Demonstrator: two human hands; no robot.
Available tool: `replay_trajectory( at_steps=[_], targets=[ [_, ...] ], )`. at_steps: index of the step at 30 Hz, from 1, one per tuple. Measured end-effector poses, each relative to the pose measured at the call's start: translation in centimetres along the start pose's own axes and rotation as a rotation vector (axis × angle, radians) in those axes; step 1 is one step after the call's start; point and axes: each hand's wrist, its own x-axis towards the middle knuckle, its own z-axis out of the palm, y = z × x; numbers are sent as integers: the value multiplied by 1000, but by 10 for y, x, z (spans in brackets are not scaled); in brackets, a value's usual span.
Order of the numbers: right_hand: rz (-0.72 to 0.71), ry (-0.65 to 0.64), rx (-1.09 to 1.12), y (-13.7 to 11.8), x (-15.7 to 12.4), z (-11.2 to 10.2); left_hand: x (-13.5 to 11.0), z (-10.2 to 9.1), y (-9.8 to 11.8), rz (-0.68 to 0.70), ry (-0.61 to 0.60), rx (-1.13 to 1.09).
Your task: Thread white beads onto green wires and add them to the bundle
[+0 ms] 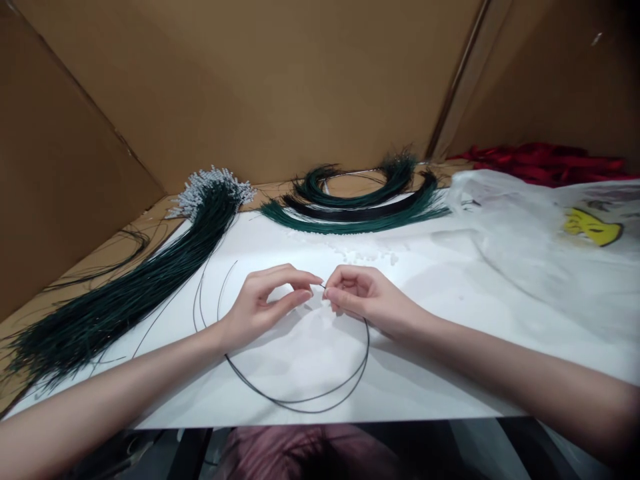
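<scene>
My left hand (265,300) and my right hand (357,297) meet over a white sheet (430,320), fingertips nearly touching. Both pinch the ends of thin dark green wires (300,399) that loop down toward me and back up. My right fingers also press a tiny white piece at the wire's tip, too small to name. Small white beads (367,257) lie scattered just beyond my hands.
A long bundle of green wires with white tips (150,280) lies at the left. Curved green and black bundles (360,200) sit at the back. A clear plastic bag (550,233) is at the right, red cloth (545,160) behind it. Cardboard walls (250,80) surround the table.
</scene>
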Motion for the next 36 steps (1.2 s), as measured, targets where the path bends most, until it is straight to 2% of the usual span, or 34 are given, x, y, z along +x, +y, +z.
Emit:
replay_trajectory(
  at_steps=[12,17,23,36],
  targets=[
    [24,14,46,-3,-1,1,0,0,2,26,17,21],
    [14,4,-22,-4,-2,0,0,3,-1,-25,55,-110],
    [-25,-9,-116,-4,-2,2,4,3,-1,-63,35,-258],
    [-95,-13,-161,-5,-6,4,3,4,-5,-112,-12,-294]
  ],
)
